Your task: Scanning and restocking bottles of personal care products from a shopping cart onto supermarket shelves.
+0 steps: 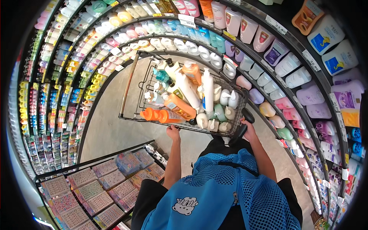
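Observation:
A wire shopping cart (138,118) filled with pump bottles stands before me. My left hand (173,132) is at the cart's near side rim, fingers curled against the wire. My right hand (249,130) grips the black handle (238,133) at the cart's right end. In the basket lie orange bottles (179,106), a tall white pump bottle (207,89), a teal pump bottle (159,75) and several pale bottles with pump tops. Some overlap, so the lower ones are partly hidden.
Curved shelves (290,95) packed with bottles wrap around the far side and the right, close to the cart. At the lower left stands a black-framed display rack (95,164) holding flat packs of small stickers (89,191). Grey floor (115,95) shows between them.

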`<state>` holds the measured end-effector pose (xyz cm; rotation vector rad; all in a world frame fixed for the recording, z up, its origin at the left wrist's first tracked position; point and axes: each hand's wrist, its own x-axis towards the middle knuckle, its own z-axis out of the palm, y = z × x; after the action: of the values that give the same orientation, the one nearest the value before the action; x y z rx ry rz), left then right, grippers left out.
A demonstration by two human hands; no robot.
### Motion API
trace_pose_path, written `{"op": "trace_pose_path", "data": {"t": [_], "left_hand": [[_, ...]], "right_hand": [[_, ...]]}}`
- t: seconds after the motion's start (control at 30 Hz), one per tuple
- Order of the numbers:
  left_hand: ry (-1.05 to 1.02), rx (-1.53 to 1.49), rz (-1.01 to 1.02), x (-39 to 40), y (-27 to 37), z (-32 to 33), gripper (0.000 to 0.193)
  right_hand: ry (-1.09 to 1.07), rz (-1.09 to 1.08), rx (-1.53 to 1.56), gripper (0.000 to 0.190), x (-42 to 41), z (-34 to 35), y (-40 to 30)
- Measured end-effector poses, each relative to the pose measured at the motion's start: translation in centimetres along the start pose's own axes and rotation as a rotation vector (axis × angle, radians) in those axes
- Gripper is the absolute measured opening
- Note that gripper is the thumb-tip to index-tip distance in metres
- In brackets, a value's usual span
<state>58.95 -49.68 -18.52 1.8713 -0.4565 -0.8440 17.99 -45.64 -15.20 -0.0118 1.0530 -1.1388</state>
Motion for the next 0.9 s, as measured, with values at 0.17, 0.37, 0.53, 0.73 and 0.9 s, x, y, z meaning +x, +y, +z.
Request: {"op": "trace_pose_path", "data": {"t": [0.17, 0.37, 0.53, 0.73, 0.9], "left_hand": [[0.348, 0.466, 0.304, -3.4, -1.0, 1.3, 0.031], [-0.240, 0.387, 0.486, -11.7, 1.2, 7.0, 0.033], [-0.527, 0.622, 0.379, -10.8, 2.1, 11.3, 0.038], [-0.636, 0.694, 0.462, -6.8, 5.1, 18.0, 0.062], [-0.565, 0.586, 0.454, -0.6, 2.4, 20.9, 0.084]], "right_hand": [[-0.045, 0.072, 0.018, 0.016, -1.3, -0.1, -0.8], [-0.119, 0.130, 0.258, 0.017, -1.9, -2.2, -1.7], [-0.223, 0.209, 0.421, 0.016, -2.8, -3.8, -2.3], [-0.131, 0.175, 0.411, 0.019, -4.3, -6.4, -2.4], [0.047, 0.121, 0.365, 0.021, -7.1, -5.9, -3.9]]}}
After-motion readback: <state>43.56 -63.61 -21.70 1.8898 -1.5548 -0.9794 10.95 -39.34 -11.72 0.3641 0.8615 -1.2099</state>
